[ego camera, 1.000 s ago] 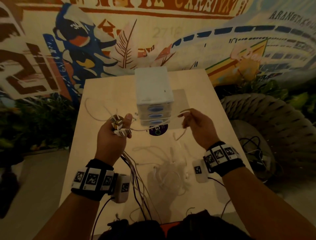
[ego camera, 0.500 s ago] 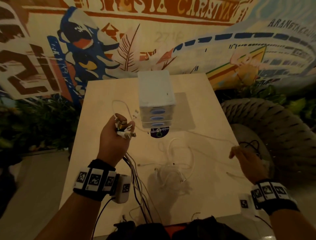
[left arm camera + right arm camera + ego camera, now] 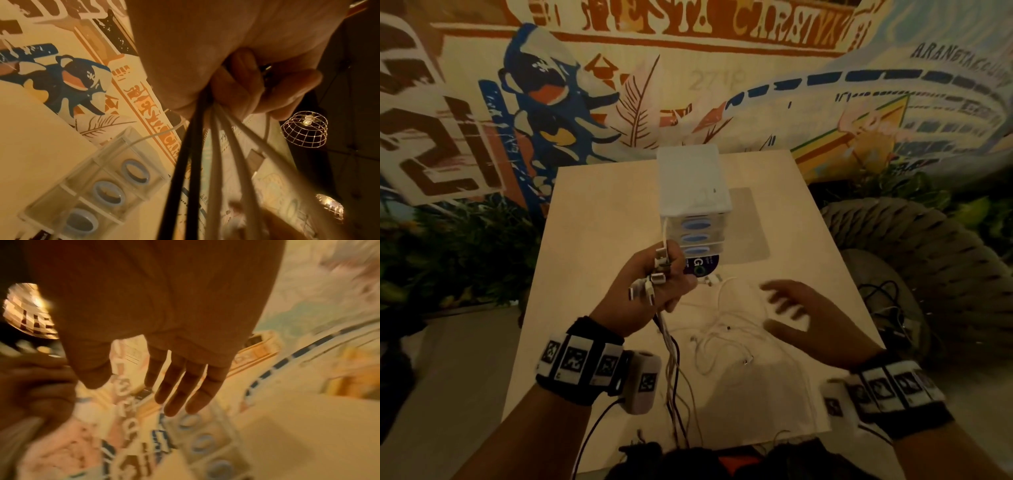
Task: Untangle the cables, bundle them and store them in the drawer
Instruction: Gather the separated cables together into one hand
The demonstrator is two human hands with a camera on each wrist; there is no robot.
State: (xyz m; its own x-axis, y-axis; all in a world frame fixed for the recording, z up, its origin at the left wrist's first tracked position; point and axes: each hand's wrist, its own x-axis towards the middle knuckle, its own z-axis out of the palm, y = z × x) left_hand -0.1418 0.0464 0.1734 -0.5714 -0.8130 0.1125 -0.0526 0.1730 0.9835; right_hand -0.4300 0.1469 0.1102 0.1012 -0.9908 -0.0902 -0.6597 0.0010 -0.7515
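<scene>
Above a pale bench [image 3: 592, 219], two hands at work on a heap of cables. Left hand [image 3: 654, 294] raised and curled tight round a fistful of cables [image 3: 669, 346], plug ends [image 3: 650, 286] sticking out past the knuckles, black and white cords hanging straight down from the fist toward the near edge of the bench. Seen from the left wrist, the same cords [image 3: 205, 162] fanning out below curled fingers [image 3: 287, 94]. Right hand [image 3: 815, 325] flat and spread, palm down, holding nothing, blurred with motion, hovering over the bench to the right of the loose white tangle [image 3: 722, 335]. From the right wrist, straight fingers [image 3: 180, 386] pointing toward the small drawer unit [image 3: 207, 443], nothing in them.

Loose tangle lying flat on the bench between the two hands, just below and to the right of the left fist, just left of the right palm. Right hand the nearer and the only free one; likely the one to reach left and down for the next strand. No clear long axis in the heap: loops running every way, a few small connectors at its edges. One white strand running up from the left fist toward the drawer unit [image 3: 695, 205], whether snagged there or merely resting too hard to tell.

Drawer unit upright at the middle of the bench, beyond both hands, three blue-handled drawers all closed. Bundling apparently under way, storing not yet begun.
</scene>
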